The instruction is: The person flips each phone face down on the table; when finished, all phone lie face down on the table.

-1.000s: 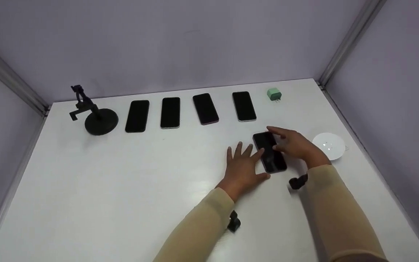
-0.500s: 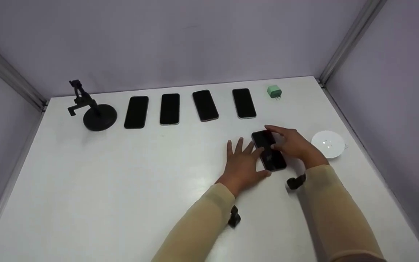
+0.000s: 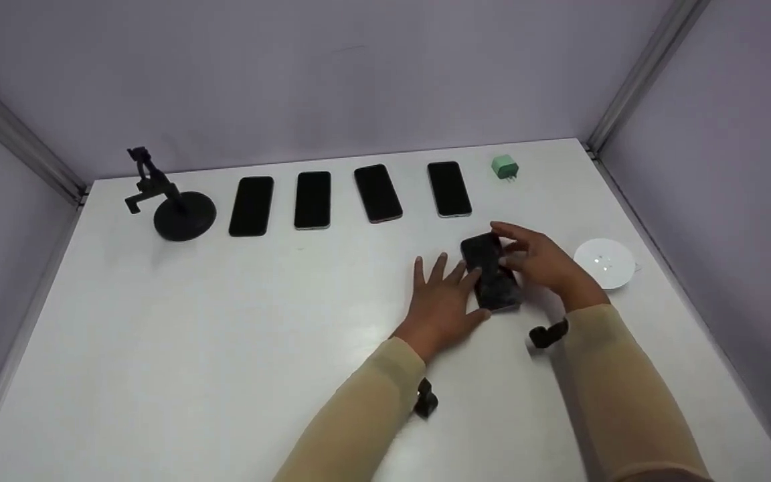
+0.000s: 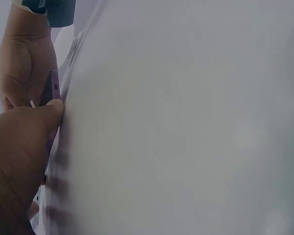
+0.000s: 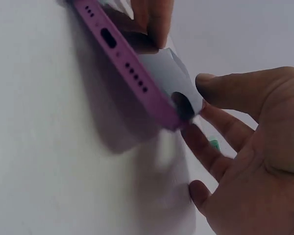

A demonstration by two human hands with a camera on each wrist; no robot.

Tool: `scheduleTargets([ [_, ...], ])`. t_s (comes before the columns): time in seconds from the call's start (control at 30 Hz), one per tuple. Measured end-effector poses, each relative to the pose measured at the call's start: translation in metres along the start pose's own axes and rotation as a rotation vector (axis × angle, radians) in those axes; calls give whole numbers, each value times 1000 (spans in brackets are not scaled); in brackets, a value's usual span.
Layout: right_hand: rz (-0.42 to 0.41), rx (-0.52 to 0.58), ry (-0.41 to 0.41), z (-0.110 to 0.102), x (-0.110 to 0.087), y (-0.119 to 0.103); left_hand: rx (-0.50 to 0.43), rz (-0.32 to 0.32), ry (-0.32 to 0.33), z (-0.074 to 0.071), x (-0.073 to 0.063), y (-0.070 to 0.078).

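Observation:
In the head view a dark phone (image 3: 490, 271), screen up, lies between both hands right of the middle of the table. Its lower edge, pinkish-purple with a charging port, shows in the right wrist view, tilted with a shadow under it. My right hand (image 3: 543, 264) holds the phone's right side, thumb over the screen and fingers along the edge. My left hand (image 3: 440, 308) lies at the phone's left side with fingers spread and fairly straight. One left fingertip touches the left edge, and the thumb (image 4: 51, 110) sits by the lower corner.
Several black phones, among them one phone (image 3: 449, 189) nearest the right, lie in a row at the back. Left of them stands a black stand (image 3: 185, 215). A green plug adapter (image 3: 504, 167) sits at the back right, and a white round dish-like object (image 3: 604, 264) near the right edge.
The phone has shifted slightly left and tilted, and both hands have moved with it. The right forefinger now sits a little farther up. Objects at the back have not moved.

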State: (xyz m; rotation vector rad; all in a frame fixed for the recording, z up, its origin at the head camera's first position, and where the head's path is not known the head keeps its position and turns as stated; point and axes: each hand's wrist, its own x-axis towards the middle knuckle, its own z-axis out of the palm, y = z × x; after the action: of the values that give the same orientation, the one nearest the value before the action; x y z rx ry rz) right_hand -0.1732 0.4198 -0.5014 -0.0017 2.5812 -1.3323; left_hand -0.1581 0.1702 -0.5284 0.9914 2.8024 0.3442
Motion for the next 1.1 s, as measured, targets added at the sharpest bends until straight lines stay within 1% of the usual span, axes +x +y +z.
scheduleTargets([
  [0.07,-24,26,-9,-1,-1,-1,-8,4,-12,-2,-2,-3],
  [0.17,-41,32,-15,-2,-2,-2,-37,6,-27,-4,-5,-6],
  [0.43,-34,61,-20,2,-2,-4,-78,20,-33,-5,-12,-17],
  [0.53,-33,55,-23,4,-1,-5,-86,24,-25,-6,-14,-21],
  [0.6,-29,46,-14,5,0,-7,-82,30,-4,-7,-16,-21],
  [0.73,2,31,11,6,1,-10,-40,69,59,-9,-20,-18],
  [0.83,20,19,16,7,2,-12,59,139,95,-11,-23,-14],
  [0.97,20,0,6,9,3,-17,192,239,124,-15,-25,-11],
  [1.03,20,0,1,10,4,-20,207,264,127,-17,-26,-10],
  [1.1,26,7,-4,10,5,-23,199,273,120,-19,-27,-11],
])
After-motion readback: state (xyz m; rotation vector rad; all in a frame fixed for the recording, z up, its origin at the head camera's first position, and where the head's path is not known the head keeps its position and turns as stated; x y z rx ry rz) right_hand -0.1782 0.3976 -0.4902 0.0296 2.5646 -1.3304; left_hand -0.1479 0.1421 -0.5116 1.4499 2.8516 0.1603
